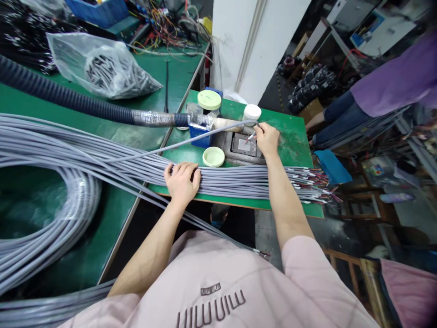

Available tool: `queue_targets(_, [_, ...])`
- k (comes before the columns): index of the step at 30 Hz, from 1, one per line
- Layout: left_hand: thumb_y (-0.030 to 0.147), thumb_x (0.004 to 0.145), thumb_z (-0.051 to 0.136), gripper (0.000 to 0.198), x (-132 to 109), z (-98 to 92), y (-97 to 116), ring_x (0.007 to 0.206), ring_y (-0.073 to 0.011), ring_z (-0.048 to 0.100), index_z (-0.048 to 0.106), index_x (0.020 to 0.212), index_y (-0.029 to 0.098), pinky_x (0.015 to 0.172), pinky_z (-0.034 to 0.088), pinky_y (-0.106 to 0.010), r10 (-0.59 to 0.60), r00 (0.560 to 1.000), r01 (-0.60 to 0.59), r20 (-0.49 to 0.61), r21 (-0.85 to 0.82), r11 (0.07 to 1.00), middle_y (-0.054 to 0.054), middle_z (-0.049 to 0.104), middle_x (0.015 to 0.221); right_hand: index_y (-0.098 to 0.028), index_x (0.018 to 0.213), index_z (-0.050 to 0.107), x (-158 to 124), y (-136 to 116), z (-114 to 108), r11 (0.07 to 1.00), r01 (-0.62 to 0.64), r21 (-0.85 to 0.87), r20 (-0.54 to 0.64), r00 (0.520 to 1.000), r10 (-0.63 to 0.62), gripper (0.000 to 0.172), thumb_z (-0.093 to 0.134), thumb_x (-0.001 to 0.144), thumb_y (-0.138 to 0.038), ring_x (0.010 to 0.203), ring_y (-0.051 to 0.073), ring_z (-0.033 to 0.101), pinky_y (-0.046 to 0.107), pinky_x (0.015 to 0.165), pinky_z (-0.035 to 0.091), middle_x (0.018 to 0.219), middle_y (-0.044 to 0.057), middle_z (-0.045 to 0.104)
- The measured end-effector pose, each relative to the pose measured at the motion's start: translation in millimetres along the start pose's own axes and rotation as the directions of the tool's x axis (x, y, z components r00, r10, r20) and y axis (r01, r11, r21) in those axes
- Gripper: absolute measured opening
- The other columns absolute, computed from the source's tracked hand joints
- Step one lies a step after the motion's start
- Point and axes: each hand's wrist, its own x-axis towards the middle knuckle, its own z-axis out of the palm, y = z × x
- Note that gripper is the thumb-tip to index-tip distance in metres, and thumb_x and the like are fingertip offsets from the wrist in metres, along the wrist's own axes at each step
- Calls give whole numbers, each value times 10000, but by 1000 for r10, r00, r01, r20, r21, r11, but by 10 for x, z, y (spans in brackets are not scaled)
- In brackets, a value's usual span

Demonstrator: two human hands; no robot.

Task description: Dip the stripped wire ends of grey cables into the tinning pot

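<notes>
My left hand [182,182]: spread atop the cable bundle [232,182], likely steadying it along the table's [290,119] near edge.
My right hand [267,139]: pinching 1 grey cable [201,136], seemingly aiming its wires [246,141] at the solder pot [251,153].

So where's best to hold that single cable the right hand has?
Probably at the bend in the grey cable, just behind its white end, coming from the right, as the right hand does: the end doubles back, pointing left over the pale square.

The only camera sits on the person's head and looks forward and down, over the front of the pink shirt [252,273], at the green table [293,132] close by.
</notes>
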Motion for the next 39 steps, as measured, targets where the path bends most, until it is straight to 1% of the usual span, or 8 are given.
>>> queue_targets(15, [313, 887, 512, 211, -2, 8, -6, 1042, -244, 612, 678, 981, 224, 1081, 197, -453, 1, 1000, -1, 11, 4, 1000, -57, 740, 980, -213, 698, 536, -40, -44, 65, 999, -44, -31, 53, 998, 46, 237, 443, 905, -279, 870, 237, 633, 278, 706, 409, 722, 65, 645])
queue_targets(20, [334, 870, 545, 204, 17, 9, -18, 1051, -245, 623, 687, 965, 221, 1094, 216, -474, -46, 999, 46, 9, -68, 997, -64, 738, 1013, -204, 734, 570, -162, -170, -243, 1000, 6, -31, 25, 1000, -5, 269, 421, 928, -319, 844, 235, 645, 284, 709, 424, 728, 67, 653])
queue_targets(24, [370, 844, 583, 202, -69, -283, 190, 926, -228, 668, 709, 874, 215, 949, 440, -437, -65, 995, 93, 75, -480, 873, -74, 742, 923, -207, 838, 630, -469, -274, -648, 997, 79, -12, 3, 997, -79, 261, 427, 930, -342, 823, 241, 662, 323, 730, 471, 816, 74, 690])
queue_targets(26, [400, 848, 584, 224, -135, -577, 376, 832, -229, 687, 725, 838, 226, 781, 527, -394, 62, 962, 167, 266, -754, 636, -79, 740, 843, -219, 939, 649, -693, -300, -823, 988, 156, 6, -24, 988, -156, 254, 421, 933, -332, 879, 248, 668, 363, 793, 499, 906, 85, 705])
queue_targets(28, [489, 806, 616, 279, -158, -889, 549, 721, -243, 689, 746, 766, 246, 686, 547, -395, 312, 871, 223, 381, -870, 440, -78, 725, 714, -242, 1012, 656, -944, -314, -949, 967, 250, 41, -31, 968, -249, 254, 419, 935, -292, 972, 252, 665, 405, 879, 511, 995, 92, 708])
queue_targets(31, [574, 770, 619, 348, -68, -1164, 701, 634, -249, 675, 763, 721, 260, 620, 550, -399, 400, 818, 293, 415, -897, 331, -78, 705, 636, -279, 1049, 667, -1336, -345, -1038, 907, 402, 125, -14, 915, -404, 243, 483, 906, -211, 1089, 248, 645, 426, 935, 534, 1145, 90, 685])
queue_targets(36, [394, 774, 700, 263, 43, -834, 780, 776, -202, 681, 758, 932, 192, 734, 545, -329, 186, 788, 453, 587, -757, 470, -79, 744, 869, -278, 1089, 663, -1894, -485, -991, 765, 606, 219, -13, 785, -619, 325, 574, 838, -91, 1148, 235, 627, 433, 991, 543, 1178, 79, 683])
queue_targets(39, [392, 732, 740, 341, -81, -505, 838, 670, -155, 648, 736, 985, 164, 654, 534, -287, 231, 672, 640, 704, -708, 297, -59, 732, 814, -274, 1089, 657, -2100, -590, -949, 712, 649, 268, 9, 737, -676, 324, 580, 837, -86, 1113, 212, 649, 429, 1000, 545, 1155, 61, 696])
